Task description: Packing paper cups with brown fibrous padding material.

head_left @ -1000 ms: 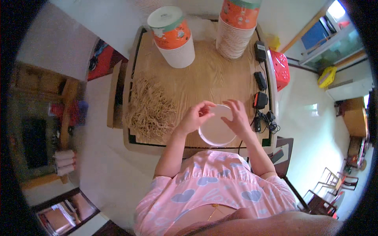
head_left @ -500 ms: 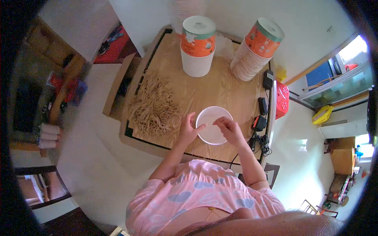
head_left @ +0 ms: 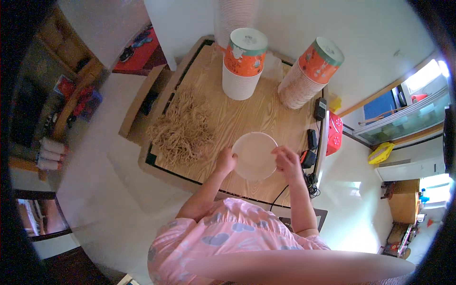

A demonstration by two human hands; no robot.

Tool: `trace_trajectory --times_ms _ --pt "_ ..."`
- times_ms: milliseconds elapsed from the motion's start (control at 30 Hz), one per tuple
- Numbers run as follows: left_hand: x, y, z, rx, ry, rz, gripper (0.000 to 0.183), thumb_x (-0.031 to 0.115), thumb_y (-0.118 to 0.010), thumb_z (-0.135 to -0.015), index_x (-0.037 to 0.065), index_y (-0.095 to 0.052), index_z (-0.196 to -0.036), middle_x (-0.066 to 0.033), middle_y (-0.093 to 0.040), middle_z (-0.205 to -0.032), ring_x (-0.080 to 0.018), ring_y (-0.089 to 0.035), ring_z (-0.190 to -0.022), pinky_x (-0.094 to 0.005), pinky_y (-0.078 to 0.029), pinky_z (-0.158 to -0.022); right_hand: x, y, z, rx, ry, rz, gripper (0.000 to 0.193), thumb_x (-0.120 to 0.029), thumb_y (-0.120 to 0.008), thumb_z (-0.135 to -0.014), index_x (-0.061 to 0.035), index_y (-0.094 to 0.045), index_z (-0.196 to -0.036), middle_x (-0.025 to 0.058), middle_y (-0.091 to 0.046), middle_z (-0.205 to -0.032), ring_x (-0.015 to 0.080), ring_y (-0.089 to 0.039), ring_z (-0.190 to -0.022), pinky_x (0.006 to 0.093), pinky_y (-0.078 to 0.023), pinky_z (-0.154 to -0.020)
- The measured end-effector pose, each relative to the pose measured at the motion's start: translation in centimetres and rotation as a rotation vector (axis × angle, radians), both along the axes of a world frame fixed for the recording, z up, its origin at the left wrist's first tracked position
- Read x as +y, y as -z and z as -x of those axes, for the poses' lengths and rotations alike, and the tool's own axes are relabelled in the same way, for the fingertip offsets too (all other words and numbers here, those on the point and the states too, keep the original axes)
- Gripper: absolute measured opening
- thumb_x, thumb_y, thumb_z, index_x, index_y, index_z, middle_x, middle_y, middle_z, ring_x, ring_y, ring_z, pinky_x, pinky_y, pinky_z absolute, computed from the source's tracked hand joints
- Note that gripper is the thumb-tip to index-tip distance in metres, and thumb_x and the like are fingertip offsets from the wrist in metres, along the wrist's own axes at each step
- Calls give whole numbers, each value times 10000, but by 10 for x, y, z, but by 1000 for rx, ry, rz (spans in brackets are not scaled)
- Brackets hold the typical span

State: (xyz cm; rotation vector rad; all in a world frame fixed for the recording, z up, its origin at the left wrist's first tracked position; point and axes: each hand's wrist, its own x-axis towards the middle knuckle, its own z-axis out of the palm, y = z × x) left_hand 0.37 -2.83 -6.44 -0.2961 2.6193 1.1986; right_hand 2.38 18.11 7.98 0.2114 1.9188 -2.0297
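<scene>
Wood table (head_left: 266,116) in front of me. Left cup stack (head_left: 242,69) and right cup stack (head_left: 311,69) at far side, both orange-banded. Tan string heap (head_left: 183,129), left. White bowl (head_left: 254,157) near my edge; can't tell if it touches the table. My left hand (head_left: 226,160) pinches its left rim, my right hand (head_left: 287,164) its right. Black adapter (head_left: 320,109), right edge.

The bowl (head_left: 255,157) looks smooth and papery, the strands (head_left: 183,130) rough, the tabletop (head_left: 266,116) wood-grained.
</scene>
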Motion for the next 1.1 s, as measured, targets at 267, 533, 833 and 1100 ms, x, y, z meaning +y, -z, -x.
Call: trace_trajectory --times_ms 267,533,833,1100 --pt "-5 -64 -10 130 56 -305 300 84 -533 -792 20 -567 -1083 -194 -612 -976 -311 -604 -893 -375 -473 -788 44 33 27 76 71 -242 89 -107 -551 -850 -59 -532 -922 -31 -513 -652 49 -491 -541 195 -434 -475" --pt "-5 -53 2 381 160 -537 304 75 -516 -832 47 -554 -1133 -139 -597 -1072 -256 -572 -1005 -323 -435 -866 62 15 45 170 -34 -311 273 -57 -588 -806 -56 -544 -1075 29 -601 -841 76 -525 -620 214 -438 -522" --pt "6 54 48 478 -26 -408 475 294 -588 -816 51 -468 -1206 -133 -537 -1110 -278 -497 -1036 -405 -347 -928 95 -98 68 763 204 -772 293 21 -605 -765 -60 -583 -1046 34 -607 -927 96 -572 -716 221 -481 -574" --pt "15 115 48 727 18 232 474 265 -595 -779 33 -463 -1170 -220 -398 -1242 -402 -347 -1170 -514 -262 -996 141 -210 158 1365 539 -1284 283 54 -587 -750 -49 -589 -1014 60 -587 -933 140 -573 -753 239 -491 -608"
